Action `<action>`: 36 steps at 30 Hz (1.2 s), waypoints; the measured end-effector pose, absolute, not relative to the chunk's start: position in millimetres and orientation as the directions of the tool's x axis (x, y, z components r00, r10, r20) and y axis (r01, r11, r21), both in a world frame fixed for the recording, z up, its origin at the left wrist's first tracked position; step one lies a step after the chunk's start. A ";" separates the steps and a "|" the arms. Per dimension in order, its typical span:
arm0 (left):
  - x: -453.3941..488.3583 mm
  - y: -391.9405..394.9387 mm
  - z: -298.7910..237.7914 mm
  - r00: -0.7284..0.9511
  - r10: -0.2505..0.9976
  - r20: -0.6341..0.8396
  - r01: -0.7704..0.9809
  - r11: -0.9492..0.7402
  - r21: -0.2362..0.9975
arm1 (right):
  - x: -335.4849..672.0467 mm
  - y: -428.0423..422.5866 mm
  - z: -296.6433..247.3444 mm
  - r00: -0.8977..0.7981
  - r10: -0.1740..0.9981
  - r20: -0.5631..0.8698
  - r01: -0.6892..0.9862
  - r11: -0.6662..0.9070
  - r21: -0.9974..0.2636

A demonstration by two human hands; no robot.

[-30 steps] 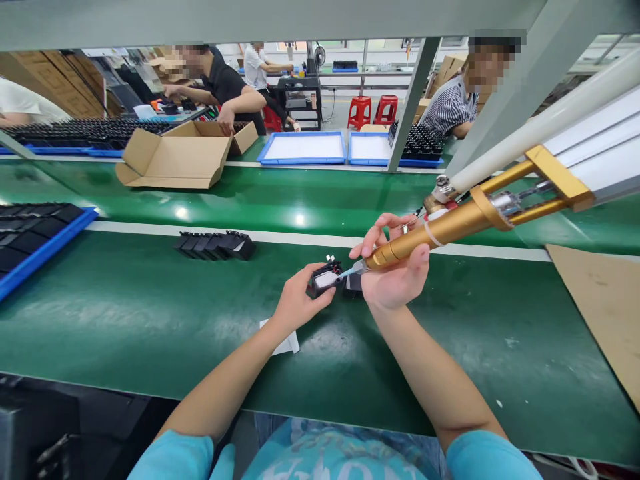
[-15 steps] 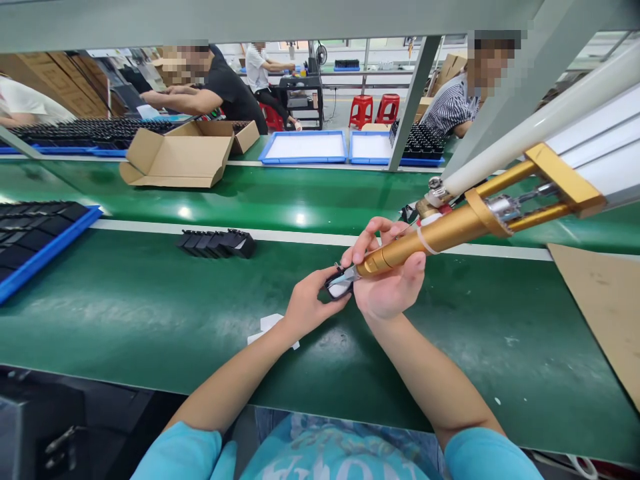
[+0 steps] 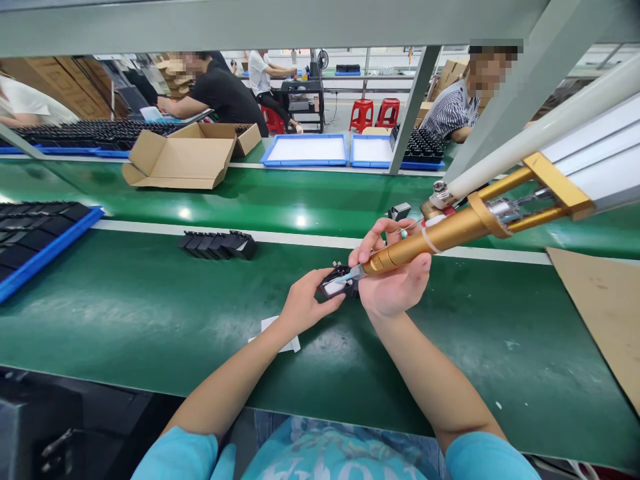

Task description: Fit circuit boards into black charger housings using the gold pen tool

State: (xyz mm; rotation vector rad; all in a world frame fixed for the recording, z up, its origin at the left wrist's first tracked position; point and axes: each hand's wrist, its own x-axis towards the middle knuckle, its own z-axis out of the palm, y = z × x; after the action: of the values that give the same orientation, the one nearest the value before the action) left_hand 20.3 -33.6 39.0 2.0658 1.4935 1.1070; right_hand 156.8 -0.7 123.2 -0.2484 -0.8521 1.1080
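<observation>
My left hand [image 3: 303, 303] pinches a small black case [image 3: 334, 285] with a white inner face, between thumb and fingers, above the green bench. My right hand [image 3: 393, 283] cradles a gold cylindrical dispensing gun [image 3: 407, 257] from below, its thumb and fingers around the front part. The gun's pale, narrow nozzle [image 3: 351, 274] points down-left at the white face; whether it touches cannot be made out. White paper pieces [image 3: 287, 343] lie beside my left forearm. Farther left, a short row of similar black cases [image 3: 216, 245] stands on the bench.
A blue tray [image 3: 55, 250] of black cases sits at the left. Cardboard [image 3: 600, 307] lies at the right. Beyond the white strip is a green belt [image 3: 260, 207] with a small black-and-grey part [image 3: 399, 212]. Behind are an open carton [image 3: 180, 157], blue trays [image 3: 305, 162] and several people.
The black case has shifted slightly left and turned, showing more of its far side. The gun and my right hand have moved a little right. The part on the belt is now more exposed.
</observation>
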 end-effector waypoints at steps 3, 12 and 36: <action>8.8 -24.3 36.6 0.194 0.943 0.271 0.647 -0.331 0.687 | 157.9 1.8 122.8 0.187 0.858 0.479 -0.684 0.464 -0.563; -20.7 0.5 21.5 0.334 0.942 0.040 0.594 -0.243 0.767 | 160.3 8.2 122.4 0.215 0.860 0.463 -0.663 0.477 -0.578; -11.5 -5.8 14.7 0.356 0.887 0.296 0.686 -0.463 0.562 | 162.9 8.6 122.2 0.178 0.865 0.470 -0.688 0.451 -0.569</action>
State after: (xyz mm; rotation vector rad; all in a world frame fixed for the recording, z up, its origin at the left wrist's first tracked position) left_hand -11.5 -5.8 14.7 2.2821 1.3850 0.8201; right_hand 162.9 8.6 122.2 -0.2490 -0.8415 1.1137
